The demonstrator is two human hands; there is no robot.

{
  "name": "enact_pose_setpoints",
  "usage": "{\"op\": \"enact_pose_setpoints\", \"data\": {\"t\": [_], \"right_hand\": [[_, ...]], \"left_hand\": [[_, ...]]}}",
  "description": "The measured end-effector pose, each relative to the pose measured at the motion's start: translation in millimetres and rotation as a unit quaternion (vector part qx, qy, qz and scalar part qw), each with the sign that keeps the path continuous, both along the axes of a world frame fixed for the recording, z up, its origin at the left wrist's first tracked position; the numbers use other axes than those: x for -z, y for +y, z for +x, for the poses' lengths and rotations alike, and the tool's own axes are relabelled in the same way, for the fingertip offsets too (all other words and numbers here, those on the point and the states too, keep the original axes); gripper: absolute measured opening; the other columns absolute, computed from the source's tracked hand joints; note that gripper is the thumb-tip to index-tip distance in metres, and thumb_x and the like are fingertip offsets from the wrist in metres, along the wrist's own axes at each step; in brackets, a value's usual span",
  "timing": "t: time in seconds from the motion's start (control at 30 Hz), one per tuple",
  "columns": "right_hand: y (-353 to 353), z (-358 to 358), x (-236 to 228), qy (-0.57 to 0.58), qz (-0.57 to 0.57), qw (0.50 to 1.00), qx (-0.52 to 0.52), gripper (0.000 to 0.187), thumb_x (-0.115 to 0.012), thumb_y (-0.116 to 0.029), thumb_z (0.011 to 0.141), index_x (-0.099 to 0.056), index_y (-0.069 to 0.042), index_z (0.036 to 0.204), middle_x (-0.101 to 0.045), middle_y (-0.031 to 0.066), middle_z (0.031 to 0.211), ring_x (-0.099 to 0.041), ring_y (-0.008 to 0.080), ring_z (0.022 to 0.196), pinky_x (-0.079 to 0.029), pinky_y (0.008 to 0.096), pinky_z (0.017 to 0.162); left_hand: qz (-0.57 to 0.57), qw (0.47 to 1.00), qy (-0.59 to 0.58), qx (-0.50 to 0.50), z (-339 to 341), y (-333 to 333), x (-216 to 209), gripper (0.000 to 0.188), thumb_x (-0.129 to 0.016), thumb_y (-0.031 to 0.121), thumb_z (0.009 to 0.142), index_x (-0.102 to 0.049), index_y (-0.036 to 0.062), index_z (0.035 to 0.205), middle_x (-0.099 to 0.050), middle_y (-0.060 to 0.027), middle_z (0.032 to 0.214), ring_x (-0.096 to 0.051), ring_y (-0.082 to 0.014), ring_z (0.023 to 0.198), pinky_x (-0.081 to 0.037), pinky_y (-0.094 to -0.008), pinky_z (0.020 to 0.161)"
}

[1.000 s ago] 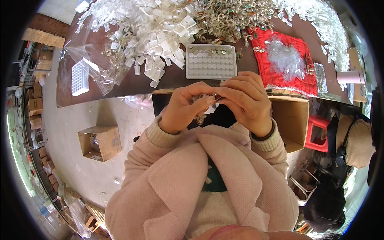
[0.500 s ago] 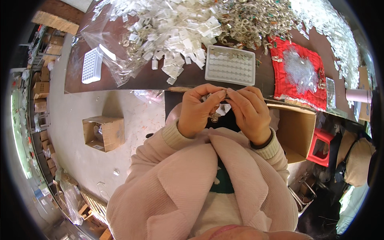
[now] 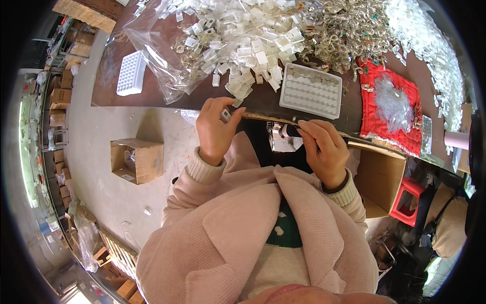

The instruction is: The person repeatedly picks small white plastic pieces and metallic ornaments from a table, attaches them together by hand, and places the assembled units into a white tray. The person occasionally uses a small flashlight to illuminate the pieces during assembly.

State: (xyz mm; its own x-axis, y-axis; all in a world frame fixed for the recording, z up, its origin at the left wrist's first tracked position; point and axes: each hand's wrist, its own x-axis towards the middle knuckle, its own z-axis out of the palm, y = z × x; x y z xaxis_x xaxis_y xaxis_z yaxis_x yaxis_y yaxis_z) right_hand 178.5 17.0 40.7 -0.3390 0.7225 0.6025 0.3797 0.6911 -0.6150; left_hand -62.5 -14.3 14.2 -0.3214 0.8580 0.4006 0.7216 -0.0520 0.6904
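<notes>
The hands have parted: left hand [image 3: 216, 133] pinching a small white clip [image 3: 225, 115] at the table [image 3: 152, 93] edge, right hand [image 3: 324, 149], at three o'clock, fingers closed on another piece [image 3: 283, 133].

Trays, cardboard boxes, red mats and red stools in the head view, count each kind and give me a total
White compartment trays: 2, a small tray at the left and a larger tray beyond the hands
Open cardboard boxes: 2, one box on the floor, one box under the table edge
Red mat: 1
Red stool: 1
Total: 6
</notes>
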Motion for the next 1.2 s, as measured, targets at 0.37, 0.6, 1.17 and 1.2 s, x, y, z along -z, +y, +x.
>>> {"op": "enact_pose_setpoints", "data": {"t": [0.37, 0.6, 1.17, 1.2], "right_hand": [[0.0, -5.5, 0.1, 0.007, -0.020, 1.000, -0.010, 0.022, -0.074, 0.001, 0.083, -0.071, -0.003, 0.104, -0.068, 0.0109, 0.092, -0.067, 0.0267, 0.076, -0.055, 0.0336, 0.065], [0.7, -6.3, 1.4, 0.015, -0.041, 0.999, -0.012, 0.020, -0.074, 0.001, 0.083, -0.071, -0.003, 0.103, -0.068, 0.0111, 0.091, -0.068, 0.0269, 0.076, -0.056, 0.0337, 0.066], [0.6, -4.2, -2.6, 0.095, -0.167, 0.981, -0.001, 0.016, -0.071, 0.004, 0.086, -0.070, -0.001, 0.102, -0.070, 0.0100, 0.088, -0.069, 0.0190, 0.075, -0.054, 0.0274, 0.065], [1.0, -4.9, -2.8, 0.112, -0.179, 0.978, 0.001, 0.016, -0.070, 0.004, 0.088, -0.069, 0.000, 0.103, -0.070, 0.0094, 0.087, -0.069, 0.0168, 0.075, -0.053, 0.0260, 0.065]], "left_hand": [[-0.030, 0.974, -0.220, 0.054, -3.6, 17.4, 5.7, 0.010, -0.077, 0.010, 0.086, -0.072, 0.0015, 0.091, -0.067, -0.0060, 0.083, -0.054, -0.0100, 0.059, -0.041, -0.0244, 0.051], [-0.106, 0.802, -0.585, 0.059, 6.7, 31.1, -3.3, 0.013, -0.069, 0.012, 0.095, -0.066, -0.0002, 0.098, -0.071, -0.0100, 0.094, -0.048, -0.0058, 0.058, -0.036, -0.0189, 0.050], [-0.122, 0.840, -0.525, 0.068, 32.7, 22.5, -13.4, 0.033, -0.073, 0.004, 0.089, -0.064, -0.0026, 0.119, -0.067, -0.0041, 0.091, -0.049, -0.0048, 0.057, -0.039, -0.0190, 0.050], [-0.136, 0.850, -0.505, 0.063, 34.7, 21.8, -14.7, 0.035, -0.073, 0.003, 0.089, -0.063, -0.0026, 0.122, -0.067, -0.0034, 0.091, -0.049, -0.0043, 0.057, -0.039, -0.0192, 0.049]]}}
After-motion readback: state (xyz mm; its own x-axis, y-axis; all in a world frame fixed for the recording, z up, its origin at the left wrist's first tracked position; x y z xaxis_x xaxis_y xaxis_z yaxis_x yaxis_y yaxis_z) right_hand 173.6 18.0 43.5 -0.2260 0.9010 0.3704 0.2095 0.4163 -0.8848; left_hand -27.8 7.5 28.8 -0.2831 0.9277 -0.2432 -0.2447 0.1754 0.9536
